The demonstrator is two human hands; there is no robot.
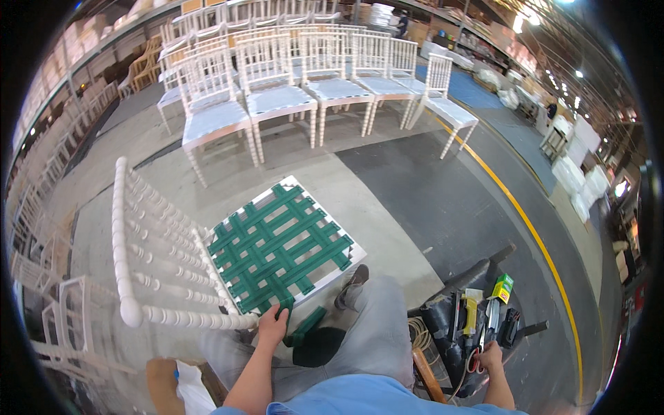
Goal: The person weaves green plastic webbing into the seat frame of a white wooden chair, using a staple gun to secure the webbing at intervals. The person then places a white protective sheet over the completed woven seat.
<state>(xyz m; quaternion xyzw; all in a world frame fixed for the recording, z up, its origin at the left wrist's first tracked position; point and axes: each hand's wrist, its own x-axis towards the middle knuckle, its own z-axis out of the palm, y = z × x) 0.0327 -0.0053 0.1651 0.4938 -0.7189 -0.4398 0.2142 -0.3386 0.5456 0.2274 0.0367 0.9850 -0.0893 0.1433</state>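
A white chair frame with a spindle back (131, 242) stands before me, its seat woven with green webbing (270, 242). At the near edge of the seat my left hand (272, 326) is closed on the webbing strap, and a loose length of it (308, 325) hangs toward my legs. To my right, a black padded stool (437, 318) carries tools. My right hand (490, 356) is closed at the red-handled scissors (474, 362) near its front edge. Beside the scissors lie a yellow-bodied tool (472, 312), a black tool (510, 326) and a green-and-yellow box (503, 288).
Rows of white chairs with pale seats (280, 98) stand ahead, one chair (449, 111) slightly apart at right. A yellow floor line (529, 221) curves along the right. A coiled cord (419, 333) hangs by the stool. A cardboard box (162, 379) sits at my lower left.
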